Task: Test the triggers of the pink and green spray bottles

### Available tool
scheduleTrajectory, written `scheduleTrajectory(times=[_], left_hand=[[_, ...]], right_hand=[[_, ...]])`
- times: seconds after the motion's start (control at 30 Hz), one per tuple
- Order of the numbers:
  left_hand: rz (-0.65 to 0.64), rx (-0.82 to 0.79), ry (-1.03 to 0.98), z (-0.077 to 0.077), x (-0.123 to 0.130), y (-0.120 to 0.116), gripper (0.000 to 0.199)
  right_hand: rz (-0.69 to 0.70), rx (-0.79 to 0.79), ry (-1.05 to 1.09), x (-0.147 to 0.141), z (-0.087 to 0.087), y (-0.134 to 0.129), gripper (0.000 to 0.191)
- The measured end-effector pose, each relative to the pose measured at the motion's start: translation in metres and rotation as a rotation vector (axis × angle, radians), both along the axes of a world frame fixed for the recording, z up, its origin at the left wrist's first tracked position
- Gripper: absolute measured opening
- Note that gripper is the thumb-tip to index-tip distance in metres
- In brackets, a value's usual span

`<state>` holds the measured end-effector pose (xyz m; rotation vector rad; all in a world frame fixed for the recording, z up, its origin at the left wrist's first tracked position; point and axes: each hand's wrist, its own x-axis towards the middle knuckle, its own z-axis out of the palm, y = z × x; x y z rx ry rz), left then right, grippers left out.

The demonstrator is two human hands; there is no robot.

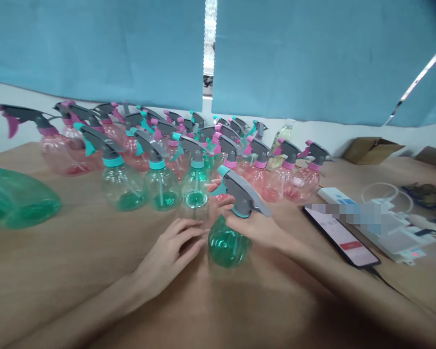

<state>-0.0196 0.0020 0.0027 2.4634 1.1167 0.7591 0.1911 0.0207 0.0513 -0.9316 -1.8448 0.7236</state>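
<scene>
A green spray bottle (229,245) with a grey and teal trigger head stands slightly tilted near the middle of the table. My right hand (252,228) grips it round the neck, just under the head, and its fingers are partly hidden behind the bottle. Just left of the bottle is my left hand (179,245), fingers stretched forward over the table and holding nothing. Its fingertips come close to the bottle; whether they touch I cannot tell. Beyond the hands stand green spray bottles (162,191) and pink spray bottles (278,182) in several rows.
A large green bottle (20,198) lies at the left edge. To the right are a lit phone (341,237) with a cable, a white power strip (381,223) and a cardboard box (370,150). A blue curtain (112,48) hangs behind the table (94,261).
</scene>
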Motion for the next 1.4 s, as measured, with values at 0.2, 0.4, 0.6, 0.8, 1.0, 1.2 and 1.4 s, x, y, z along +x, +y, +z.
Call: scheduleTrajectory(times=[0.2,0.4,0.6,0.8,1.0,1.2,1.4], left_hand=[[-0.02,0.05,-0.003,0.0,0.001,0.003,0.018],[-0.039,0.052,0.019,0.007,0.005,-0.002,0.018],[-0.033,0.035,0.014,0.009,0.007,-0.006,0.017],[0.024,0.022,-0.111,0.007,0.005,-0.005,0.017],[0.039,-0.103,-0.159,0.01,0.003,-0.002,0.021],[0.131,-0.113,-0.207,0.004,0.002,-0.002,0.026],[0.108,-0.131,-0.161,0.007,0.003,-0.001,0.026]], right_hand=[[0.031,-0.035,-0.046,0.005,0.005,0.002,0.05],[0.009,-0.034,-0.035,0.013,0.008,0.006,0.032],[0.038,-0.025,0.001,0.014,0.005,0.007,0.038],[0.015,-0.026,0.049,0.013,0.011,0.007,0.04],[0.021,-0.02,0.063,0.014,0.009,0.008,0.024],[0.046,-0.021,0.076,0.012,0.012,0.006,0.017],[0.059,-0.018,0.068,0.014,0.008,0.007,0.02]])
